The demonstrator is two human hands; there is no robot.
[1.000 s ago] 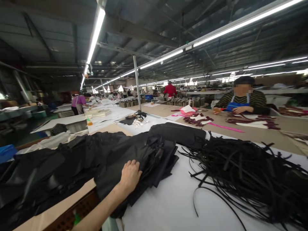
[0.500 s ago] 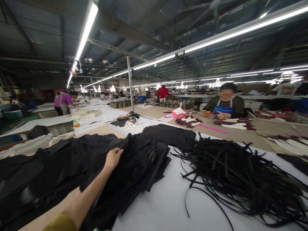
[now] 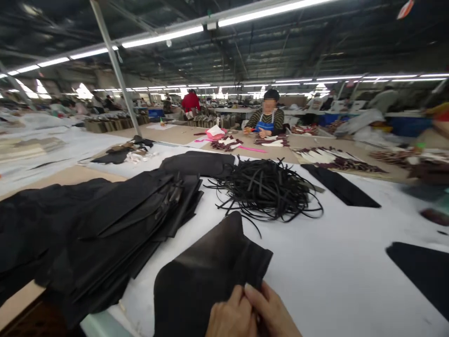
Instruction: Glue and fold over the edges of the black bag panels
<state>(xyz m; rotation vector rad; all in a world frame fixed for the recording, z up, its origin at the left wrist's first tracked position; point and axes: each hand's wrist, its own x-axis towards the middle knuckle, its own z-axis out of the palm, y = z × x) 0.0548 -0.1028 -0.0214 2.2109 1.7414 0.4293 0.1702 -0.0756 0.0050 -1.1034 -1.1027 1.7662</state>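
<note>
A black fabric piece [image 3: 203,271] with a rounded corner hangs over the near part of the white table, its far end folded up. My left hand [image 3: 229,314] is closed on its near edge at the bottom of the view. Right beside it, my right hand [image 3: 271,309] pinches the same edge, the two hands touching. To the left lies a thick pile of black fabric pieces [image 3: 115,220]. Beyond the held piece sits a tangled heap of black strips [image 3: 270,187].
Flat black pieces [image 3: 343,187] and a dark panel [image 3: 424,271] lie on the white table [image 3: 329,262] at right. Across it, a co-worker in a blue apron [image 3: 265,126] handles maroon and white pieces [image 3: 226,143]. A slanting post [image 3: 117,70] rises at left.
My left hand has left the black pile, and a black piece is now held in front of me. My right hand has come into view. The view has swung right.
</note>
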